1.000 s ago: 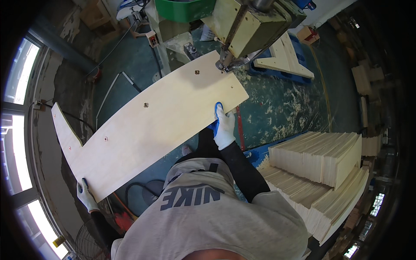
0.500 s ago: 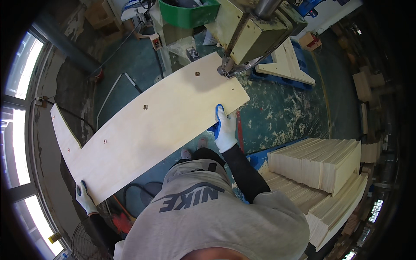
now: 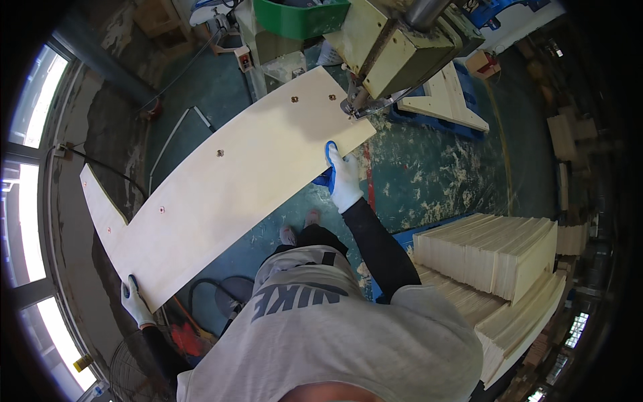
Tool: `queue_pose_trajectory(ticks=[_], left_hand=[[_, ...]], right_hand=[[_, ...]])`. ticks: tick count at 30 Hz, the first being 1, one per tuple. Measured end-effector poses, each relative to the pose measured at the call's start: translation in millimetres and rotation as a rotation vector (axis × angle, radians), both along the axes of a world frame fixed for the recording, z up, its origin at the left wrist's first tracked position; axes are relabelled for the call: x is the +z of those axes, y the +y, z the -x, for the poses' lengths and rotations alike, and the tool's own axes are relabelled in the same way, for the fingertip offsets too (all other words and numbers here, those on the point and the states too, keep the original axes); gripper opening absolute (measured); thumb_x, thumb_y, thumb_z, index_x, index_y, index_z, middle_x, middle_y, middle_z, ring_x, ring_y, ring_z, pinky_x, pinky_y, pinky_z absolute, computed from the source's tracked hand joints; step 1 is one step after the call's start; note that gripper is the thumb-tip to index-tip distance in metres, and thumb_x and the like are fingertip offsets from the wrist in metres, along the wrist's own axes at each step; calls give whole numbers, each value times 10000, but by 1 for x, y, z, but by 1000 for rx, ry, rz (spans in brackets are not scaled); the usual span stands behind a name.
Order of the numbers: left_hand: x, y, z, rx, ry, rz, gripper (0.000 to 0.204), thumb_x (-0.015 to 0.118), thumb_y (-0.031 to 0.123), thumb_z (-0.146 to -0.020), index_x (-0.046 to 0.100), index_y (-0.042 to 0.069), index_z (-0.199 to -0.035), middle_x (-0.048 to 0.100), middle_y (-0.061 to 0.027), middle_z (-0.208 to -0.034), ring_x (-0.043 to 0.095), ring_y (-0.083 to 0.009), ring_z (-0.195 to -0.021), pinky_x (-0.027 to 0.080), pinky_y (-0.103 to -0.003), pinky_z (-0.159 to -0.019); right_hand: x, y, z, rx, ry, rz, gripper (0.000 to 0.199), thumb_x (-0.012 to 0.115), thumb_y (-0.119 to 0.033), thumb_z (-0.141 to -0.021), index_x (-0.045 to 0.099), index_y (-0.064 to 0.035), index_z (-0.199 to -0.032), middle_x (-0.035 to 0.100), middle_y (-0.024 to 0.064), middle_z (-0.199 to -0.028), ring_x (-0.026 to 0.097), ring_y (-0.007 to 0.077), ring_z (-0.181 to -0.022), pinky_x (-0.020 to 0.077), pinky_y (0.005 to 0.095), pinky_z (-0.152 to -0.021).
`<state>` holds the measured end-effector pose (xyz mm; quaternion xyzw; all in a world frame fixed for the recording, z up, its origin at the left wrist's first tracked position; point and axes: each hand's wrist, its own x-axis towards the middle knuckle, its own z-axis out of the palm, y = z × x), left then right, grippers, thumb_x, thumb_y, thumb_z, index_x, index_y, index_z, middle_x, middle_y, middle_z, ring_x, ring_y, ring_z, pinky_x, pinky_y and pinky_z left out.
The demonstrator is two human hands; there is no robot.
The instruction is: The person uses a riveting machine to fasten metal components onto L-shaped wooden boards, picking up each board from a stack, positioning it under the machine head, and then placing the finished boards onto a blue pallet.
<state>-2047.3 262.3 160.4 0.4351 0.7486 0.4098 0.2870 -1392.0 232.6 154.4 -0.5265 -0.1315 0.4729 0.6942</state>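
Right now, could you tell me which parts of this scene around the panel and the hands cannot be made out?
- Left hand, head view: palm and most fingers hidden under the plywood panel.
- Right hand: fingertips hooked over the panel's edge, hidden underside.
- Machine head: its tip at the panel's corner is too small to read, its top cut by the frame edge.
- Stacked boards: lower part covered by the person's shoulder.

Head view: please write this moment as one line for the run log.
left hand: grips panel's near-left edge | right hand: grips panel's right edge | curved plywood panel: far end under machine head | panel stack: at right
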Motion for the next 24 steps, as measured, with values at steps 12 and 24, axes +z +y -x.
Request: queue_pose_trajectory(ticks=[12,24], left_hand=[[25,35,-24,-70,15,-29,207,682,244,-988,718,46,-1041,448,126,-701,317,6,-584,223,-215,-514],[24,31,-13,-40,38,-90,206,668,239,-996,714,44,-1049,449,130,-699,327,9,-575,236,-213,-508]], right_hand=[[0,4,8,-109,7,-53,211,622,-242,-1008,640,-32,-1025,566,-42,-833,539,55,-749,478,259,-668],[-12,7,2,-61,-52,-149,359,618,-302,-998,570,-38,-1237,651,80,-1153,710,197,-973,644,368,-752]])
